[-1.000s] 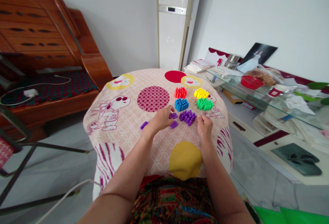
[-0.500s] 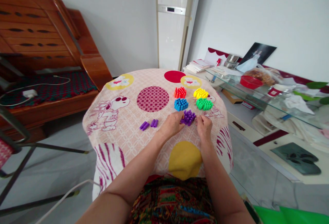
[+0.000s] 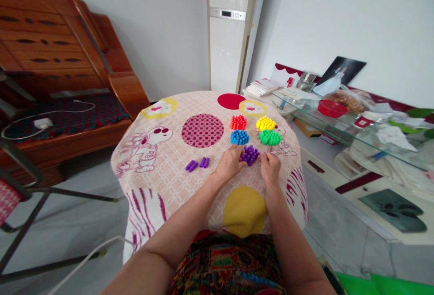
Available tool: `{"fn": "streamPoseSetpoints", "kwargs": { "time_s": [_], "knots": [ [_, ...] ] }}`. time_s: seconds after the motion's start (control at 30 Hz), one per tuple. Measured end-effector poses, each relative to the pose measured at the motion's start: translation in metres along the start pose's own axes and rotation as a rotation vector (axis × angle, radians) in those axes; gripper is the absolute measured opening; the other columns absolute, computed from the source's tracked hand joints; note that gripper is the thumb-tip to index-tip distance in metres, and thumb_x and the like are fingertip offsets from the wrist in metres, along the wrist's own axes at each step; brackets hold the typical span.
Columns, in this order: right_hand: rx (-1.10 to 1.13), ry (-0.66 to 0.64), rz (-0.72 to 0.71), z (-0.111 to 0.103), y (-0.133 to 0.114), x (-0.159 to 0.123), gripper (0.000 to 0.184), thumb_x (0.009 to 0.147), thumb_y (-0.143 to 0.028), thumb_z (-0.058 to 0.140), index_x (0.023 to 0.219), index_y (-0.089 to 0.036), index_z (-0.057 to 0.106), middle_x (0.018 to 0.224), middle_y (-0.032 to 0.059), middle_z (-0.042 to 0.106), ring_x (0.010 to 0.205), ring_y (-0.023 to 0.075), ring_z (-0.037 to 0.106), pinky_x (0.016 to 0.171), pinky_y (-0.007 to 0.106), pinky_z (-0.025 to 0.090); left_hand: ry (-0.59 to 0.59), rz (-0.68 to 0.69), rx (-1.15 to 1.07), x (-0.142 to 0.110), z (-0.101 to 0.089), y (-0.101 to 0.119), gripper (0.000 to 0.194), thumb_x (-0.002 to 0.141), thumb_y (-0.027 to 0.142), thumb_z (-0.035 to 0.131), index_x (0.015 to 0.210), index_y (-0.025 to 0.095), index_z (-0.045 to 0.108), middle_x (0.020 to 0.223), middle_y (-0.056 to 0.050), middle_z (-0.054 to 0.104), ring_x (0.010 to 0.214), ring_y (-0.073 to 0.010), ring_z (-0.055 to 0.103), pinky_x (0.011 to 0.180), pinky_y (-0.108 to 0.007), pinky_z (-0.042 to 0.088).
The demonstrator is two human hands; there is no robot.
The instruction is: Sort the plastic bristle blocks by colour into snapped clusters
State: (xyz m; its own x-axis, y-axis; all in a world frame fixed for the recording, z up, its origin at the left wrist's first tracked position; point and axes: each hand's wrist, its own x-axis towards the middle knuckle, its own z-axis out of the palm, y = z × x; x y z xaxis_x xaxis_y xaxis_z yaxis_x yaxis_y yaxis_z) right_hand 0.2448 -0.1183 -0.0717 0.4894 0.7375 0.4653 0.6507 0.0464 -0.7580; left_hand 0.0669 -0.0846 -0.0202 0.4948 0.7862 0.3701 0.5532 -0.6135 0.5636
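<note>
A tight bunch of short purple sticks with rounded tops stands upright on the cloth-covered table, between my two hands. My left hand is closed against the bunch's left side, thumb and fingertips touching the purple sticks. At its right edge, my right hand is curled with thumb and finger pinched; what is in the pinch is too small to make out. Several loose purple sticks lie on their sides to the left, in two small groups. Just beyond my hands stand similar blue and green bunches.
Red and yellow bunches stand farther back. The patterned tablecloth hangs over the near edge. At right is a glass-topped cabinet with a red bowl; at left, a wooden bench.
My left fingers have shifted slightly on the purple bunch. The right hand stays almost where it was. The whole view has moved a touch to the right.
</note>
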Motion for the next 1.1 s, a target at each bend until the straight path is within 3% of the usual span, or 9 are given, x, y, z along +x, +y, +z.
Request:
{"fn": "streamPoseSetpoints", "kwargs": {
  "time_s": [0.17, 0.27, 0.37, 0.57, 0.83, 1.1],
  "knots": [
    [0.023, -0.014, 0.020, 0.001, 0.001, 0.000, 0.037, 0.088, -0.040, 0.047, 0.057, -0.021, 0.052, 0.053, -0.0006, 0.052, 0.056, 0.0148, 0.043, 0.057, 0.027, 0.032, -0.014, -0.123, 0.151, 0.001, -0.038, -0.022, 0.011, 0.077, 0.017, 0.068, 0.087, 0.017, 0.063, 0.086, -0.003, 0.067, 0.076, -0.0156, 0.062, 0.072, -0.027, 0.045],
    [0.018, -0.015, 0.023, 0.001, 0.002, 0.000, 0.036, 0.088, -0.040, 0.047, 0.057, -0.021, 0.052, 0.054, -0.0006, 0.052, 0.057, 0.0151, 0.043, 0.057, 0.027, 0.032, -0.136, -0.222, 0.321, -0.004, -0.068, -0.038, 0.018, 0.076, 0.026, 0.071, 0.093, 0.019, 0.067, 0.090, -0.004, 0.070, 0.084, -0.0189, 0.064, 0.072, -0.027, 0.044],
    [0.014, -0.016, 0.017, 0.002, 0.002, 0.000, 0.036, 0.089, -0.040, 0.047, 0.058, -0.021, 0.053, 0.054, -0.0006, 0.052, 0.058, 0.0152, 0.044, 0.058, 0.027, 0.032, -0.269, -0.242, 0.395, -0.012, -0.084, -0.052, 0.027, 0.070, 0.023, 0.073, 0.097, 0.021, 0.069, 0.093, -0.003, 0.072, 0.086, -0.0201, 0.064, 0.069, -0.026, 0.043],
    [0.002, -0.008, 0.019, 0.001, 0.001, 0.000, 0.038, 0.088, -0.041, 0.046, 0.056, -0.021, 0.049, 0.052, -0.0008, 0.051, 0.057, 0.0146, 0.042, 0.057, 0.027, 0.032, -0.266, -0.252, 0.430, -0.019, -0.082, -0.063, 0.017, 0.066, 0.019, 0.073, 0.081, 0.021, 0.068, 0.085, -0.003, 0.070, 0.083, -0.0208, 0.063, 0.066, -0.026, 0.040],
    [0.007, -0.014, 0.031, 0.001, 0.001, 0.000, 0.037, 0.088, -0.040, 0.047, 0.056, -0.022, 0.050, 0.053, -0.0009, 0.051, 0.057, 0.0149, 0.043, 0.058, 0.027, 0.032, -0.259, -0.264, 0.418, -0.020, -0.082, -0.059, 0.012, 0.065, 0.010, 0.064, 0.073, 0.020, 0.065, 0.081, -0.004, 0.069, 0.079, -0.0196, 0.061, 0.066, -0.026, 0.041],
    [0.021, -0.020, 0.029, 0.000, 0.001, 0.000, 0.037, 0.088, -0.040, 0.047, 0.057, -0.021, 0.052, 0.053, -0.0005, 0.051, 0.057, 0.0152, 0.043, 0.058, 0.027, 0.033, 0.059, -0.101, 0.000, -0.001, -0.057, -0.034, 0.011, 0.070, 0.009, 0.063, 0.078, 0.016, 0.064, 0.083, -0.002, 0.066, 0.073, -0.0135, 0.061, 0.069, -0.025, 0.047]
  ]
}}
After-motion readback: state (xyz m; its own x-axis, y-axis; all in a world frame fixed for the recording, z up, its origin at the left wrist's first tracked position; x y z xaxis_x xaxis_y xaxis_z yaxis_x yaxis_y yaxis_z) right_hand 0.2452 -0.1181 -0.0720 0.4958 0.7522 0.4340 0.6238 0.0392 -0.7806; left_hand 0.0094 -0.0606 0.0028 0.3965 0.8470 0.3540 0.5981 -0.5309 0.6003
